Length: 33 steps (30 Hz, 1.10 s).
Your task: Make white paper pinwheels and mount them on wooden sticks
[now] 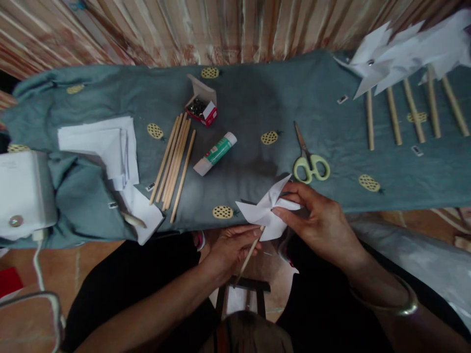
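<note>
Just over the table's near edge is a white paper pinwheel [265,215]. My right hand [319,220] pinches its folded blades near the centre, thumb and fingers closed on the paper. A wooden stick [250,255] slants down from behind the pinwheel, and my left hand [235,247] is wrapped round its upper part, fingertips close to the lower blade. Whether the stick is joined to the paper is hidden. Green-handled scissors [311,164] lie just beyond my right hand. A glue stick [215,153] rests farther back, left of the pinwheel.
Several loose wooden sticks [174,162] lie beside an open red box of small metal pins [201,105]. White paper sheets [106,147] are stacked at left, near a white device [25,191]. Several finished pinwheels [371,63] lie at the far right on the green cloth [324,103].
</note>
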Available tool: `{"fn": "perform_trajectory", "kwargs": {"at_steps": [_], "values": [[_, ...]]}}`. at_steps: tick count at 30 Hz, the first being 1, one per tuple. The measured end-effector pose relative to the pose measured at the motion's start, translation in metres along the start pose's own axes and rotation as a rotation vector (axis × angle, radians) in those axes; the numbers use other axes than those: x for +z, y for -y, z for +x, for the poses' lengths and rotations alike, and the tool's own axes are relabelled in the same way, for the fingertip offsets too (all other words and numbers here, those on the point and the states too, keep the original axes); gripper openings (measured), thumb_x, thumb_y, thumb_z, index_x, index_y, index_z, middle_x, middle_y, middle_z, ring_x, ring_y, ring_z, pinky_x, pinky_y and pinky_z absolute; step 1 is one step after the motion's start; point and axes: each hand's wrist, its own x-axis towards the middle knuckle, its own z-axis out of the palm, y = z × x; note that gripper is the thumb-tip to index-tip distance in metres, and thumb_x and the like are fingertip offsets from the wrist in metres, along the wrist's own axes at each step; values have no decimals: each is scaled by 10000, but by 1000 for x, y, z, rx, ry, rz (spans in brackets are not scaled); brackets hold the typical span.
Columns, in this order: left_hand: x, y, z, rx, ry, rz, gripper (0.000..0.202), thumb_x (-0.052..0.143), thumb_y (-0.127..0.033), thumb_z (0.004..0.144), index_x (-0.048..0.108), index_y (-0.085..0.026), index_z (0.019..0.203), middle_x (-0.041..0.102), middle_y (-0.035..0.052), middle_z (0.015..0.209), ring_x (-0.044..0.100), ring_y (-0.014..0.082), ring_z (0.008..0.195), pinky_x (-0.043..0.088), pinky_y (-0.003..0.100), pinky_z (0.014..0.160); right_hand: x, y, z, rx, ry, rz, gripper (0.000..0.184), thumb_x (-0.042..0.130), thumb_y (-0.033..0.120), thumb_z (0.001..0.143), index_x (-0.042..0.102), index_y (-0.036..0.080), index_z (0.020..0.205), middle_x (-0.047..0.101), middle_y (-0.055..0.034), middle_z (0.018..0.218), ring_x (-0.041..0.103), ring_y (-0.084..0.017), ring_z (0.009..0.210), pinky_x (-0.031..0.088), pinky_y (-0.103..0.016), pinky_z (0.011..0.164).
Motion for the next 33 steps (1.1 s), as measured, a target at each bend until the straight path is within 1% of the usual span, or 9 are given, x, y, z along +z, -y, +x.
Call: {"fn": "perform_trajectory", "kwargs": {"at_steps": [2,8,13,17,20,23,26,29,33], "values": [[0,1,0,15,-6,4,365,900,-299,547,777,-129,846,701,22,690,599,66,547,497,155,522,0,1,4,11,14,2,274,662,277,800,614,231,1066,760,-36,979,729,-234,861,571,-338,716],[1,3,-2,67,0,38,181,753,-165,758,755,-100,927,678,35,625,590,60,506,476,137,493,-2,4,13,-18,-6,-71,267,679,186,731,659,206,996,764,-41,906,724,-245,860,536,-350,756],[3,5,-9,144,99,41,213,704,-146,801,729,-89,1004,669,36,632,584,56,494,472,129,494,0,2,18,-24,-31,-83,320,710,206,695,668,181,1011,752,-87,1010,705,-264,974,526,-375,837],[5,5,-16,201,195,16,210,695,-125,800,719,-84,1004,631,10,616,571,53,507,490,135,522,0,-5,22,-79,-57,-25,286,743,210,643,675,205,921,751,-49,976,698,-245,953,520,-378,854],[5,5,-19,221,231,30,220,688,-114,800,713,-90,1017,652,13,667,561,46,509,481,132,507,1,-10,25,-45,-41,121,276,768,196,586,665,210,842,744,-19,845,698,-215,841,534,-340,775],[5,5,-20,241,225,53,209,671,-90,800,717,-98,1003,696,32,750,559,43,512,477,138,503,1,-11,26,13,38,339,277,773,168,549,643,208,790,721,10,732,671,-169,692,530,-290,664],[8,5,-20,252,220,56,195,677,-87,793,722,-97,983,711,48,776,561,47,517,473,149,507,-1,-9,24,81,73,498,292,774,150,527,627,200,774,691,28,672,629,-140,586,501,-254,551],[13,2,-21,260,231,45,188,702,-98,779,727,-97,965,719,61,804,554,44,530,462,150,511,-5,-5,24,129,73,552,312,792,157,516,621,188,776,660,35,622,586,-122,514,454,-227,453],[21,-3,-22,281,225,29,185,705,-93,775,725,-90,958,724,73,825,543,44,533,447,153,504,-11,-1,25,130,45,582,378,843,165,467,632,180,781,674,29,657,588,-105,525,456,-198,431]]}}
